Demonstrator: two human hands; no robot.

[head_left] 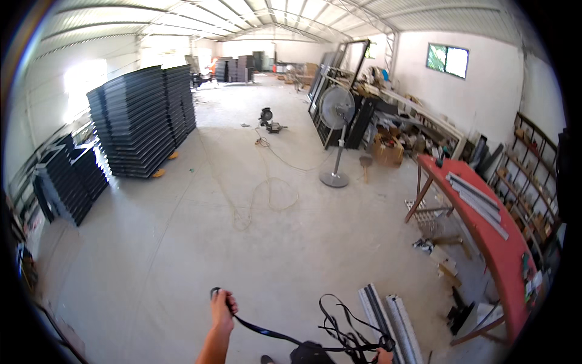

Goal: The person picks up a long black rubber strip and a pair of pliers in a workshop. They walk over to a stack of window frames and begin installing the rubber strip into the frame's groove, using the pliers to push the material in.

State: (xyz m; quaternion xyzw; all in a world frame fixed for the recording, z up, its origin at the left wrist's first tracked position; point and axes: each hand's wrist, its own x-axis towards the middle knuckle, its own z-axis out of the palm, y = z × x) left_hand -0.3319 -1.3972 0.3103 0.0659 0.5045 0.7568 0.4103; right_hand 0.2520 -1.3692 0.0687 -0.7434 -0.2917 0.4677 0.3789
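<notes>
A wide concrete floor (182, 242) fills a long metal-roofed workshop. At the person's left stand tall stacks of dark flat panels (142, 118), with a lower stack (70, 179) nearer the wall. At the right a red table (494, 233) carries long grey metal strips (476, 200), and behind it shelves and clutter line the white wall. A standing fan (336, 127) stands mid-floor, and a thin cord (267, 191) loops loosely over the concrete from a small power tool (268, 121) farther back. Pale metal profiles (388, 318) lie on the floor near the lower edge.

The left hand (222, 309) is clenched around one end of a black strap (267, 332), held out ahead of the body; the strap runs taut and low toward the right. The right hand (383, 357) is mostly cut off by the lower edge, at a tangled bunch of black loops (345, 330), so I cannot tell whether it is closed on them.

The likeliest trouble is the tangle: pulled tight between the hands, the loops could knot harder or snag on the ends of the metal profiles just beside them. The loose cord on the floor is also a tripping risk for anyone walking forward while looking at the strap.
</notes>
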